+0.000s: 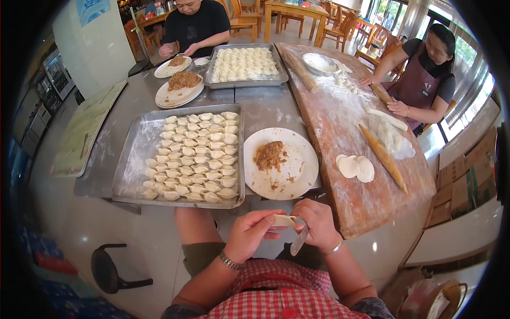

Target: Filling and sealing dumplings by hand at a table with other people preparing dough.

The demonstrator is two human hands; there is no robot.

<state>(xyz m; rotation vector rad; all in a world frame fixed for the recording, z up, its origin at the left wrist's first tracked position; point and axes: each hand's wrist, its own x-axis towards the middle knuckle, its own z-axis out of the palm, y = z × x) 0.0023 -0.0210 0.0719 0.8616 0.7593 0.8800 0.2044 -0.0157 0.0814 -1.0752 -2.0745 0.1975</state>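
My left hand [249, 231] holds a partly folded dumpling [282, 220] between thumb and fingers, above my lap. On its other side, my right hand [316, 223] touches the dumpling's right end. A flat, pale filling spatula [299, 241] hangs down from the right hand's grip. Just beyond my hands lies a white plate [303, 175] with a mound of minced filling [270, 155]. To its left, a metal tray [133, 159] dusted with flour carries rows of shaped dumplings [193, 157]. Round dough wrappers [356, 168] lie on the wooden board [338, 199] at right.
A tapered rolling pin [383, 158] and dough roll [386, 119] lie on the board, near a flour bowl [320, 63] and whisk broom [301, 71]. One co-worker [426, 75] rolls at right; another [197, 28] sits behind filling plates [179, 97] and a second dumpling tray [247, 81].
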